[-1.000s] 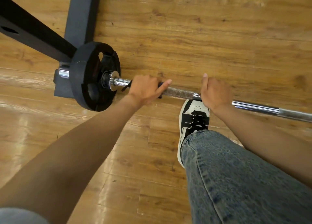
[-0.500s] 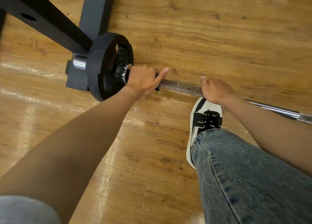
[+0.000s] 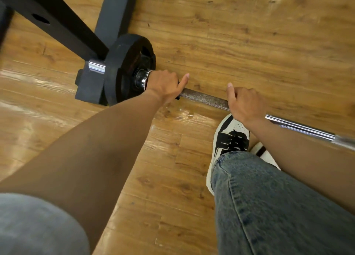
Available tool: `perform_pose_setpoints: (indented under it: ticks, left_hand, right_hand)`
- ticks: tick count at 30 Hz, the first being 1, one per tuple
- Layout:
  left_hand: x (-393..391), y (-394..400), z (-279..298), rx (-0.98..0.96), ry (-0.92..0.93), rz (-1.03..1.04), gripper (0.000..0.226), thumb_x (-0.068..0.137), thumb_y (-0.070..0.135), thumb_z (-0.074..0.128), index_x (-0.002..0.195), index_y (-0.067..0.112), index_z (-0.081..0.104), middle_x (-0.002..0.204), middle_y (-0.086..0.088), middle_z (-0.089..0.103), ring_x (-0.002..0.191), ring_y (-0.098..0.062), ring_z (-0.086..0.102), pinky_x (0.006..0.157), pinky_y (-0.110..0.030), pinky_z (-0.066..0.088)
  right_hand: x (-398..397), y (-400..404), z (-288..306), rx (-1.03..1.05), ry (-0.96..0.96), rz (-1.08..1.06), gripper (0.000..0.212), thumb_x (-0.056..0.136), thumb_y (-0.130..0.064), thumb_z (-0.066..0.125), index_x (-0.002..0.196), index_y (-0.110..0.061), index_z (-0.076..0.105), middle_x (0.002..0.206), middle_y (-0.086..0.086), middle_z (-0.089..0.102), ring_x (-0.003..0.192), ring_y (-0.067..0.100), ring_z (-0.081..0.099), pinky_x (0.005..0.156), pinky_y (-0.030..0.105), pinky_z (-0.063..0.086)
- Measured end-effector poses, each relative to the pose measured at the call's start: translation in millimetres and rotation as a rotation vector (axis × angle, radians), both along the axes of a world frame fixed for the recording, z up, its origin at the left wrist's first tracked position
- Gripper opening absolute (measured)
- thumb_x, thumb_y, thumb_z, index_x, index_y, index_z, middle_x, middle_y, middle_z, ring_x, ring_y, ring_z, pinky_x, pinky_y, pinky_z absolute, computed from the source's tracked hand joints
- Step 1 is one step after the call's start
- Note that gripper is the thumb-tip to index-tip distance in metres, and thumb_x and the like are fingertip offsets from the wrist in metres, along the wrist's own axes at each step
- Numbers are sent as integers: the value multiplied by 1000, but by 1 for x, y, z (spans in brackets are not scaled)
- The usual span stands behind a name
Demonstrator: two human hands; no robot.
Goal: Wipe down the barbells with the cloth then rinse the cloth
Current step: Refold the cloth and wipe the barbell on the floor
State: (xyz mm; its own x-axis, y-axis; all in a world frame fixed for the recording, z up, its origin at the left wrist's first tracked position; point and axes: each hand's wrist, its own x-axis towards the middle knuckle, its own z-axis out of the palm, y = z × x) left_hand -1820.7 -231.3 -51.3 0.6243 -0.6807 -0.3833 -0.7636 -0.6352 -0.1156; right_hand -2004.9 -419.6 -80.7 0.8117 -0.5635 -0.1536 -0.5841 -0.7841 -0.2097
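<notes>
Gripping the barbell (image 3: 203, 98) beside the weight plate (image 3: 124, 68), the left hand (image 3: 163, 85) was wrapped around a dark cloth (image 3: 177, 97), while the bar was held by the right hand (image 3: 245, 105). Knuckles could have been jammed against the collar, and the bar could have rolled onto the shoe (image 3: 230, 133).

Black plate (image 3: 123, 68), chrome bar (image 3: 299, 126), black-and-white shoe (image 3: 230, 137), blue jeans (image 3: 269, 206).

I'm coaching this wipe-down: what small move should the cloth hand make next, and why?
Probably slide the left hand and its dark cloth back along the barbell toward the right hand: it sits against the collar by the weight plate, so no shaft remains that way.
</notes>
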Motion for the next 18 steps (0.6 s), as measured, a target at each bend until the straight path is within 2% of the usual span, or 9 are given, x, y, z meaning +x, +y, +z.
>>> perform_pose_setpoints:
  ticks: [2,4,6,8,10,13,15,18]
  left_hand:
    - [-1,-5,1,59,7,-20,93,88,60,-18,104,22,66,68,-4,51,56,-19,41,53,-35,22]
    - [-4,-6,4,95,37,16,94,87,51,-14,133,21,63,73,-3,49,58,-18,37,57,-37,23]
    - [-8,-7,4,115,58,29,98,82,48,-14,143,22,57,79,-4,52,59,-18,36,63,-39,29]
    - [-16,-4,9,114,80,77,96,91,52,-15,130,17,66,80,-6,57,61,-19,43,71,-39,35]
    - [-25,0,11,110,85,129,89,102,57,-6,111,13,71,82,-9,60,68,-24,49,76,-39,37]
    - [-38,10,7,118,92,127,88,101,61,-5,97,14,69,83,-12,62,70,-26,53,72,-39,40]
    - [-45,24,4,48,75,169,84,103,64,0,78,15,64,78,-12,63,70,-28,57,70,-39,44]
    - [-56,40,-3,-22,79,168,83,102,66,4,65,17,60,68,-8,60,65,-27,59,65,-36,45]
  right_hand:
    - [2,-2,1,-16,12,-15,72,108,-53,16,73,-13,64,69,14,59,67,35,57,65,39,45]
    - [-1,0,3,-19,4,-10,71,108,-51,17,76,-10,66,70,16,60,66,35,57,65,39,45]
    - [-3,0,3,12,-5,-14,71,109,-49,18,78,-8,66,71,18,61,67,37,58,66,40,44]
    - [-7,1,4,53,-18,-3,70,109,-48,18,79,-6,66,73,20,61,69,37,59,68,40,43]
    - [-12,5,6,61,-22,15,71,110,-47,16,82,-5,67,79,23,66,75,40,63,72,42,46]
    - [-24,15,8,45,9,10,69,111,-43,20,86,-3,70,84,24,68,76,39,62,70,40,39]
    - [-28,22,13,47,29,29,69,111,-43,20,84,-4,70,79,21,66,68,34,54,66,37,36]
    - [-41,28,15,78,7,64,63,111,-43,18,76,-11,60,69,12,56,61,28,46,63,36,31]
